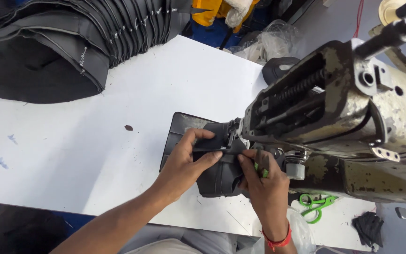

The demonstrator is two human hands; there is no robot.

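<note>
Head view: both hands at the needle end of an old, worn sewing machine (348, 117). Left hand (184, 162) grips a dark gray/black fabric piece (219, 176), thumb on top and fingers curled round its upper edge, pressing it toward the presser-foot area. Right hand (261, 181) pinches the same piece from the other side, fingertips right at the foot; red thread band (278, 242) on the wrist, something small and green btwn the fingers, can't tell what. The piece sits on the machine bed at the white tabletop (95, 155), just under the head.

Step in hand, as I judge it: lining up the seam edge under the foot, w/ both hands holding the fabric taut. Next move would call for keeping the edge flat and aligned, fingertips staying clear of the needle.

Around: big stack of black stitched pieces (71, 42) top left, well apart; green thread snips (316, 205) on the tabletop near the right wrist; small black scrap (368, 228) lower right.
</note>
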